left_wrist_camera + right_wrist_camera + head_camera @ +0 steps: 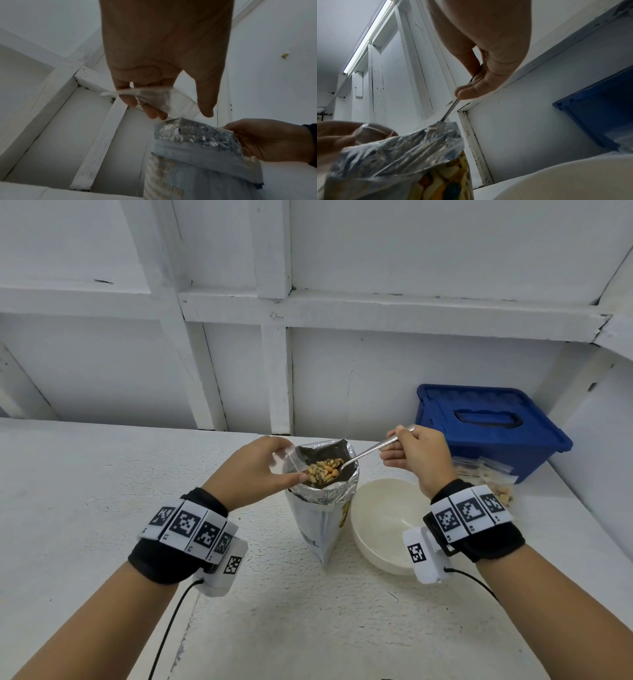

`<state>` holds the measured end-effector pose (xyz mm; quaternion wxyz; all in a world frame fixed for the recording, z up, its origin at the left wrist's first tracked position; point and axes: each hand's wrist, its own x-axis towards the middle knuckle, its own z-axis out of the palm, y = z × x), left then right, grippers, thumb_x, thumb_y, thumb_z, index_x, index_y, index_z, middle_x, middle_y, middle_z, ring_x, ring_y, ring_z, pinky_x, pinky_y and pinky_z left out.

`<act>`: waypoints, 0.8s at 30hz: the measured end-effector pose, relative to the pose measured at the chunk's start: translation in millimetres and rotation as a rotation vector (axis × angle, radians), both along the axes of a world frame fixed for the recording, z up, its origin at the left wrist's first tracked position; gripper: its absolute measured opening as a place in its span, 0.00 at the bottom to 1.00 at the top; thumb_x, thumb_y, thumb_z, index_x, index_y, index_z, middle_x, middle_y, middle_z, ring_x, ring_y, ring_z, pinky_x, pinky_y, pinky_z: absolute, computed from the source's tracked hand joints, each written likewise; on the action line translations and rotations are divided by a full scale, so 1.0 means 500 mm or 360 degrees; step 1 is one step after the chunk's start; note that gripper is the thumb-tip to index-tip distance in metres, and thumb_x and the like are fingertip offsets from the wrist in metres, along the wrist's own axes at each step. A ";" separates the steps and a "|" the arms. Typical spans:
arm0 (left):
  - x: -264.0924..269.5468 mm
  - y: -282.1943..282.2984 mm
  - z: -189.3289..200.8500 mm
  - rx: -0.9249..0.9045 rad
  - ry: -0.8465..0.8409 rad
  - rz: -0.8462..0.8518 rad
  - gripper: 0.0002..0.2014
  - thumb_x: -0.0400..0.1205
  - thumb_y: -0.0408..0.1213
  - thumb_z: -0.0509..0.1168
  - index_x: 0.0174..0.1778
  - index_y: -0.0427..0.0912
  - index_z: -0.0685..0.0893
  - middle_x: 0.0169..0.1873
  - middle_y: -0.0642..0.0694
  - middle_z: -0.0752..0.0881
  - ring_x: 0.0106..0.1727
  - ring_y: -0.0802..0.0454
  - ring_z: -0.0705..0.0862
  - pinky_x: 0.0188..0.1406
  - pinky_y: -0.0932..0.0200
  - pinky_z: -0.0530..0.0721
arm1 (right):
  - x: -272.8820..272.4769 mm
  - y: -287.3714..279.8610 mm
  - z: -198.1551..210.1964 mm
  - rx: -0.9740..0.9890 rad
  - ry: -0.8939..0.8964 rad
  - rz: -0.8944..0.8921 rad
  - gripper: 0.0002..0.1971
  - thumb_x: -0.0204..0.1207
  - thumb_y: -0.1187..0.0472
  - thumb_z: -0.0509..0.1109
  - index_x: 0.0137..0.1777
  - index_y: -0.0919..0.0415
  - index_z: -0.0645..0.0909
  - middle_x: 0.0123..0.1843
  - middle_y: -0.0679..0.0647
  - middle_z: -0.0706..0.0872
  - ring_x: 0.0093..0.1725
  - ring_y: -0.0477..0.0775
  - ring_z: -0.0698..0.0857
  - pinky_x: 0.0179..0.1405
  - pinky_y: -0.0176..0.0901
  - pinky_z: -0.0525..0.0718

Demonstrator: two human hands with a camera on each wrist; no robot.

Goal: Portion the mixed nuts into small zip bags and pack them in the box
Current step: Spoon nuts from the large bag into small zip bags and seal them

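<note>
One metal spoon (363,454), heaped nuts (323,468).

The head view is bright and evenly lit, with soft, faint shadows on the white tabletop (102,508) and a small glare spot inside the bowl (387,525). Straight wall battens bow toward the edges from the wide lens. Both wrist views are dimmer, greyish and grainy. In the right wrist view a tube light (368,39) glows overhead, and the near palm and foil pouch (393,155) are blurred. The left wrist view shows a smeared clear zip bag (154,97).
</note>
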<state>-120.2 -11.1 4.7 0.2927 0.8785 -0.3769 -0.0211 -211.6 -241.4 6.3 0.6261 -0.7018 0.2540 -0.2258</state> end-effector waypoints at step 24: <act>0.005 -0.045 0.000 -0.0057 0.0030 -0.0011 0.30 0.71 0.51 0.74 0.66 0.42 0.77 0.55 0.50 0.80 0.51 0.56 0.76 0.45 0.65 0.72 | 0.018 0.044 0.063 -0.0208 -0.0182 0.0153 0.11 0.83 0.64 0.59 0.41 0.61 0.80 0.31 0.57 0.84 0.24 0.43 0.83 0.29 0.33 0.86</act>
